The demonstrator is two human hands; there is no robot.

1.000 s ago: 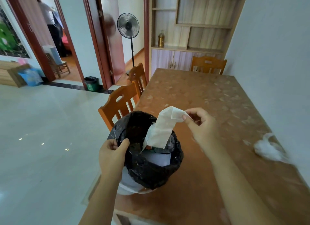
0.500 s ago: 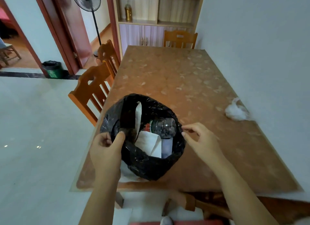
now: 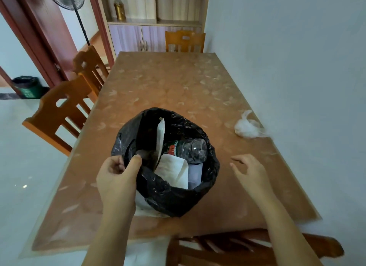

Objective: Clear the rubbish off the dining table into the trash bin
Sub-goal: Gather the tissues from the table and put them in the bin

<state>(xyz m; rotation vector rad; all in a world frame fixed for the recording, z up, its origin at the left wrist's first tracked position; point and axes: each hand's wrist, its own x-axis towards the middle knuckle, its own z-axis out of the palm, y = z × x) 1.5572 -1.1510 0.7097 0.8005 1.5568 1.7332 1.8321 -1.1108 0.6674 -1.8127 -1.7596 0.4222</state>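
Now L hand [image 3: 116, 178] pinches liner of trash bin [image 3: 168, 202]; R hand [image 3: 251, 170] spread, empty, beside bin. Risk: reach for plastic wad [image 3: 248, 128] beyond bin could tip it.

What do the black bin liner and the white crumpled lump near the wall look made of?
The black bin liner: thin glossy plastic film, crinkled with sheen. The white crumpled lump: probably a thin translucent plastic bag, given its handle-like loop.

Black bin liner [image 3: 174, 198], white crumpled bag [image 3: 247, 128], mottled brown table [image 3: 168, 83]
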